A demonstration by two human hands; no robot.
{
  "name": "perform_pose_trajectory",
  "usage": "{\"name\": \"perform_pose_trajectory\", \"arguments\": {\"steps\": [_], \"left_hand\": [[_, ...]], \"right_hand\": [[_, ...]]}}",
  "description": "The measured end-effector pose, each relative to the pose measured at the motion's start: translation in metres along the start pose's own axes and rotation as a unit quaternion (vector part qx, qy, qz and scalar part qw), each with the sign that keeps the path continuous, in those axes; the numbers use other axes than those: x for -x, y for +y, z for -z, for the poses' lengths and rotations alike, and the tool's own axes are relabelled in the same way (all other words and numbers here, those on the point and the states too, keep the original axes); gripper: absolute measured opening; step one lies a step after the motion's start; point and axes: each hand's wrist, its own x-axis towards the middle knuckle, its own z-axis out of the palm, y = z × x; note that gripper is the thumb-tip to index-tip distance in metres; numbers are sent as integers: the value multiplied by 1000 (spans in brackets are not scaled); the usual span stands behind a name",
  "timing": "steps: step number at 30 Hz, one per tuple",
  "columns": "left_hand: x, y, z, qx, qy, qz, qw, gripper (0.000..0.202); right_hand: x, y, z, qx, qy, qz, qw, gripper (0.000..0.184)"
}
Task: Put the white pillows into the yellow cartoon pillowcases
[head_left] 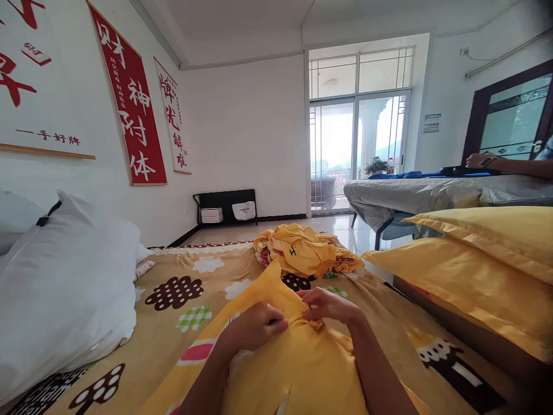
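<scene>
A yellow pillowcase (298,363) with a pillow inside lies on the patterned bedsheet (173,300) right in front of me. My left hand (254,326) is closed, pinching the yellow fabric near its far edge. My right hand (329,305) pinches the same fabric just to the right, fingertips almost meeting the left hand's. One corner of the pillowcase (272,275) sticks up beyond the hands.
A heap of yellow pillowcases (302,249) lies farther down the bed. White pillows (64,288) are stacked at the left, yellow-cased pillows (484,259) at the right. Another person's arm (505,165) rests on a covered table (423,193) at the far right.
</scene>
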Motion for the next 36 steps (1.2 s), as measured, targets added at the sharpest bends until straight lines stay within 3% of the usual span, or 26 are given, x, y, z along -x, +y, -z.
{"name": "perform_pose_trajectory", "arguments": {"steps": [2, 5, 7, 10, 13, 15, 18, 22, 24, 27, 30, 33, 36], "left_hand": [[-6, -11, 4, 17, 91, 60, 994, 43], [-17, -27, 5, -23, 301, 128, 945, 35], [-23, -35, 3, -28, 348, 111, 931, 43], [-30, -45, 2, 9, 303, 85, 949, 50], [-33, -53, 2, 68, 225, 104, 967, 48], [-35, -58, 3, 92, 206, 115, 967, 48], [-38, -59, 2, 87, 243, 110, 960, 42], [-41, -55, 0, 68, 291, 84, 951, 37], [-42, -54, -1, 88, 303, 77, 946, 37], [-42, -53, 1, 88, 349, 75, 930, 37], [-42, -46, 9, 24, 396, 68, 915, 35], [-37, -29, 26, 32, 393, 57, 917, 35], [-15, -1, 56, 67, 419, 69, 903, 40]], "right_hand": [[2, 0, 1, 4, 0, -8, 1000, 39], [1, 0, 3, 5, -16, -20, 1000, 39], [0, 1, 4, -3, -32, -26, 999, 37], [-1, 2, 4, 1, -46, -28, 999, 35], [-2, 0, 1, 10, -32, -30, 999, 35], [-2, -3, -1, 4, -14, -60, 998, 36], [-3, -11, 1, 13, 34, -91, 995, 37], [-18, -24, 1, 49, 208, -16, 977, 46], [-35, -29, -6, 115, 249, -21, 961, 43], [-64, -33, -24, 221, 250, -45, 942, 30], [-79, -40, -36, 237, 277, -48, 930, 31], [-58, -56, -35, 178, 270, -23, 946, 35], [-9, -74, -31, 101, 177, 5, 979, 42]]}}
